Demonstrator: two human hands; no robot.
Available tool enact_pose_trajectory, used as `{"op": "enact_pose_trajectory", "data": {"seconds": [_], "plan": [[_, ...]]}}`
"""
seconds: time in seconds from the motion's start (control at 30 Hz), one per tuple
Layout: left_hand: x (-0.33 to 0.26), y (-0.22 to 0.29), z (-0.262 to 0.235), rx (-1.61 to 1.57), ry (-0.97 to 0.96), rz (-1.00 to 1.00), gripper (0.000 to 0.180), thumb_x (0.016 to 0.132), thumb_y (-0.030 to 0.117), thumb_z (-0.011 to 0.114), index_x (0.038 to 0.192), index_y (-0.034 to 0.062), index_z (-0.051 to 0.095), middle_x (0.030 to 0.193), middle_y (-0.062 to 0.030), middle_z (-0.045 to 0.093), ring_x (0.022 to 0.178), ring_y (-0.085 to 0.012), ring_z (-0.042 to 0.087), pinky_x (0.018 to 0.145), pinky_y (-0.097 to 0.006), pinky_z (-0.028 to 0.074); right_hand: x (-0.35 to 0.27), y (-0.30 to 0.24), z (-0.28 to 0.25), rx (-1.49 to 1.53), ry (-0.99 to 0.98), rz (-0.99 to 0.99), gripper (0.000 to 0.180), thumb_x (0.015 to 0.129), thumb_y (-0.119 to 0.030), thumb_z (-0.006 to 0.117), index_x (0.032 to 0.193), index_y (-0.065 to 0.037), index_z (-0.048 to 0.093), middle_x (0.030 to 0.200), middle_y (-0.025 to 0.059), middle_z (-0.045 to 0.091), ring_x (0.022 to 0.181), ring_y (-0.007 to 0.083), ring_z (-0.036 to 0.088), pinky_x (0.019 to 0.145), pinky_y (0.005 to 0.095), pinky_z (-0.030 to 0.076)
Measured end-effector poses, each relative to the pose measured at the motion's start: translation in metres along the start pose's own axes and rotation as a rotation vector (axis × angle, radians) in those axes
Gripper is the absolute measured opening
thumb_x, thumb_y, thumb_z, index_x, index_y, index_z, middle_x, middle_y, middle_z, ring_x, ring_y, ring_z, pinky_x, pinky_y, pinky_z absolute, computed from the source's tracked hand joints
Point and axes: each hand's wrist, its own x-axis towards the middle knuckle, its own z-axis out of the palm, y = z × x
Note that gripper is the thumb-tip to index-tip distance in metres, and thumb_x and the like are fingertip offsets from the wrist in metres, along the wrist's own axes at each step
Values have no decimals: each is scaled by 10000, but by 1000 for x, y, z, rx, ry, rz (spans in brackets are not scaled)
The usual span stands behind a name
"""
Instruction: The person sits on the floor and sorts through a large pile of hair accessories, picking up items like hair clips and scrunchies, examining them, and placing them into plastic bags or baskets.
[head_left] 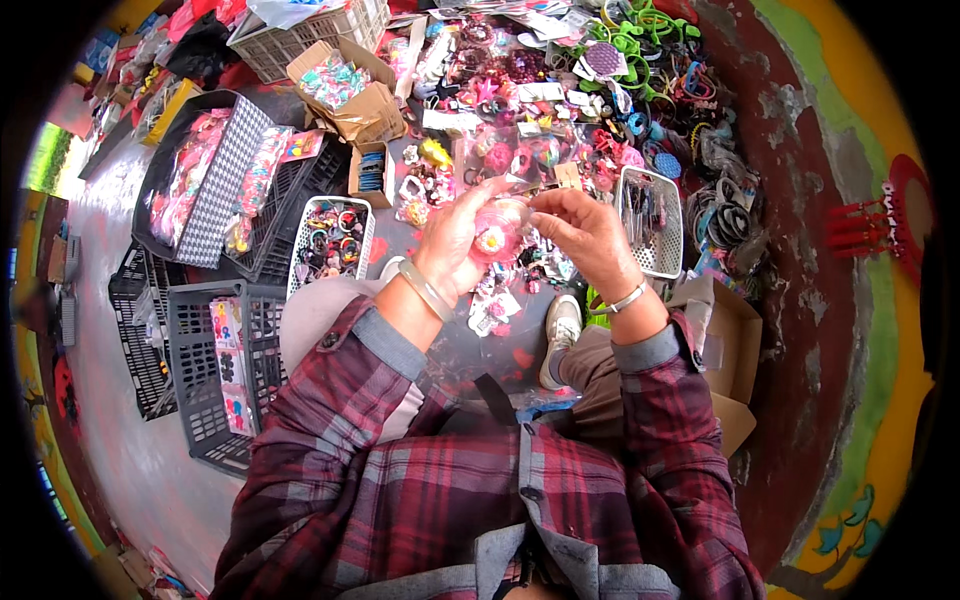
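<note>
My left hand [455,245] is wrapped around a small clear bag of pink hair ornaments [497,236], a yellow-centred flower piece showing through the plastic. My right hand [585,232] pinches the top edge of the same bag from the right. Both hands hover above a heap of colourful hair clips and trinkets [505,150] spread on the floor. Each wrist has a bangle, and both forearms wear red plaid sleeves.
A small white basket [330,240] of rings sits left of my hands, another white basket [650,215] to the right. Black crates [210,370] stand at the left, cardboard boxes [355,90] and a grey crate [300,35] behind. A painted wall [830,250] runs along the right.
</note>
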Motion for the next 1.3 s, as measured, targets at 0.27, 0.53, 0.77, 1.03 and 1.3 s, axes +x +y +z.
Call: {"op": "enact_pose_trajectory", "data": {"seconds": [0.27,0.53,0.77,1.03,1.3], "plan": [[1,-4,-4,-17,-51,-10,293,915,201,452,1099,-24,495,918,-116,610,807,-196,610,715,-301,499,3,0,8,137,-34,127,185,831,-79,605,993,-8,552,752,-8,575,628,48,524,540,182,421],[-3,-7,-5,101,-26,-68,294,918,209,449,1083,-22,526,974,-133,603,846,-205,612,772,-311,490,2,-2,-5,108,-208,255,109,796,-97,631,850,-24,571,641,-9,561,525,41,482,451,176,351],[3,4,-13,804,136,89,283,856,249,514,846,-14,621,684,-65,614,637,-130,586,562,-260,459,-10,-36,-29,-241,-175,11,58,746,-42,630,786,-2,616,644,-15,555,600,43,476,545,198,389],[5,-15,-16,1475,46,333,278,770,268,495,770,27,632,700,-203,586,684,-367,582,634,-421,464,-3,-36,-27,-592,11,-584,173,637,-7,648,798,-66,618,1049,113,554,1016,300,506,854,384,399],[-5,-9,2,1610,7,357,293,790,257,444,744,22,614,733,-234,578,727,-414,562,645,-480,443,0,-23,-32,-970,9,-592,52,693,-82,602,744,-70,607,1154,131,527,1139,322,452,892,432,391]]}}
